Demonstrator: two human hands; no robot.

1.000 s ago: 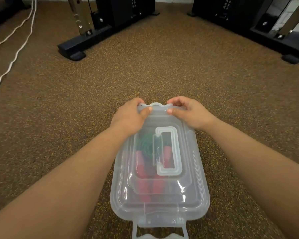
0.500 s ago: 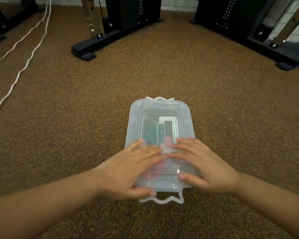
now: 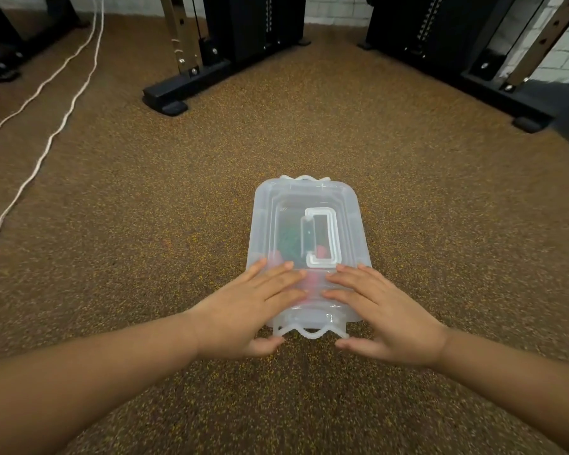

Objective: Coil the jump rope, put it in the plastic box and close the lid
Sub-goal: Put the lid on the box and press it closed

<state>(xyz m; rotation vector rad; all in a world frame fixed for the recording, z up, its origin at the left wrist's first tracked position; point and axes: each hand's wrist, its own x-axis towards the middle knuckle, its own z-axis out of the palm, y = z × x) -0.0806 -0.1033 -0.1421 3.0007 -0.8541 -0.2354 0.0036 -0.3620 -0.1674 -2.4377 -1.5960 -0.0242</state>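
The plastic box is my landmark here, sitting flat on the speckled brown floor with its long axis running away from me. Going by size, the floor comes first, spreading out on every side of the box. Well beyond the box's far end stand two black exercise machines: one off to the far left with its base foot reaching toward the box, the other off to the far right. Well to the left of the box, two white cords trail across the floor. On the box itself I see the clear lid seated over the rim, with a raised white handle folded flat on top, right of centre. Through the lid I can make out the jump rope inside, green coils with red parts showing nearer me, though the plastic blurs the detail. Wavy latch tabs stick out at both ends, one at the far end and one at the near end. My left hand lies on the near left part of the lid, its grip wide and flat, fingers spread, thumb by the near latch. My right hand mirrors it on the near right part, also flat and holding nothing.
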